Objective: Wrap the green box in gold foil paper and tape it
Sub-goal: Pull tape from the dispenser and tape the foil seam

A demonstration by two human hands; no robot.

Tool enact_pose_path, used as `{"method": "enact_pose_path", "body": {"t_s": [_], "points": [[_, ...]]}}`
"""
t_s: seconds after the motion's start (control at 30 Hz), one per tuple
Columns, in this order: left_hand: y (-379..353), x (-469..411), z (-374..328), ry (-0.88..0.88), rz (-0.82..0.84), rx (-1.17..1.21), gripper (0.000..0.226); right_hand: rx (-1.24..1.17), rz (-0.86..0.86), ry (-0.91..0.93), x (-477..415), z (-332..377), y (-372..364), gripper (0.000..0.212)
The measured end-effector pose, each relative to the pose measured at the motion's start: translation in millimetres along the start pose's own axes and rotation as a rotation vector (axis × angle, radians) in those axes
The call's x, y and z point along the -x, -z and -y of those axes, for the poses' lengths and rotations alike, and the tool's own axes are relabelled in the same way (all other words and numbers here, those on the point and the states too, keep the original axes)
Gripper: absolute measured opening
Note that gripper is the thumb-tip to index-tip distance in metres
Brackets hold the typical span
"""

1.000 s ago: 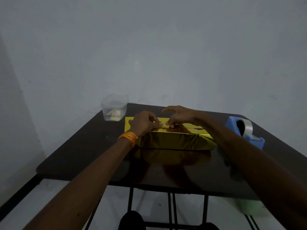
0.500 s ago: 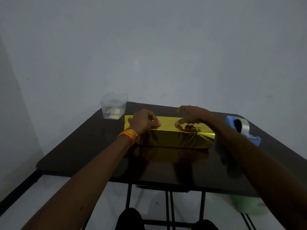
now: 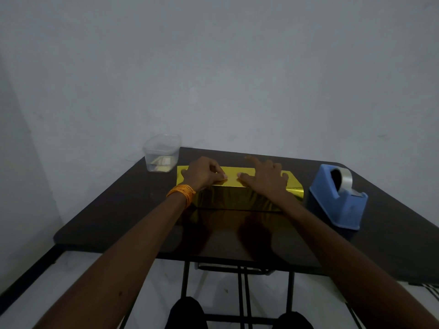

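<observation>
The box, covered in gold foil paper (image 3: 237,198), lies across the middle of the dark table (image 3: 114,210); no green shows. My left hand (image 3: 204,173), with an orange band at the wrist, rests on the left part of the box top, its curled fingers and thumb pinching the foil at the seam. My right hand (image 3: 263,179) lies flat on the right part of the top with its fingers spread, its thumb tip close to the left hand's fingertips. A foil edge sticks out at the box's right end.
A blue tape dispenser (image 3: 337,198) with a roll of clear tape stands to the right of the box. A clear plastic container (image 3: 161,153) sits at the table's far left corner. A wall rises right behind the table.
My right hand has gone from pinching the foil at the middle to lying flat on the top. The foil flap now lies smooth on the box. My left hand has stayed put.
</observation>
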State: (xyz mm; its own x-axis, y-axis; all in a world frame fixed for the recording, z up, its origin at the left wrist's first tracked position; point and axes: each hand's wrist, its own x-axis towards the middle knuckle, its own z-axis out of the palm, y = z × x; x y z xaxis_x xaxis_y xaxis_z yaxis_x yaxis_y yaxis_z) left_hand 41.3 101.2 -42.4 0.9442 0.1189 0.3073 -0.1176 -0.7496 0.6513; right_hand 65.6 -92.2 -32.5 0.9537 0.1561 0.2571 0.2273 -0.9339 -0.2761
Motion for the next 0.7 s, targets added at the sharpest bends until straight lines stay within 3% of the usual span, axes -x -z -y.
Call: {"method": "enact_pose_path", "body": {"t_s": [0.2,0.37,0.53,0.7], "points": [[1,4,-4,0.005,-0.020,0.001,0.013,0.014,-0.079,-0.039,-3,-9,6,0.056],[-1,3,-10,0.048,-0.019,-0.034,0.016,-0.021,-0.106,-0.025,3,-14,4,0.060],[-10,8,-31,0.086,-0.101,-0.203,0.040,0.013,-0.127,0.002,8,2,-8,0.057],[-7,6,-27,0.119,-0.078,-0.198,0.033,-0.028,-0.160,-0.065,11,-14,-11,0.048]]}}
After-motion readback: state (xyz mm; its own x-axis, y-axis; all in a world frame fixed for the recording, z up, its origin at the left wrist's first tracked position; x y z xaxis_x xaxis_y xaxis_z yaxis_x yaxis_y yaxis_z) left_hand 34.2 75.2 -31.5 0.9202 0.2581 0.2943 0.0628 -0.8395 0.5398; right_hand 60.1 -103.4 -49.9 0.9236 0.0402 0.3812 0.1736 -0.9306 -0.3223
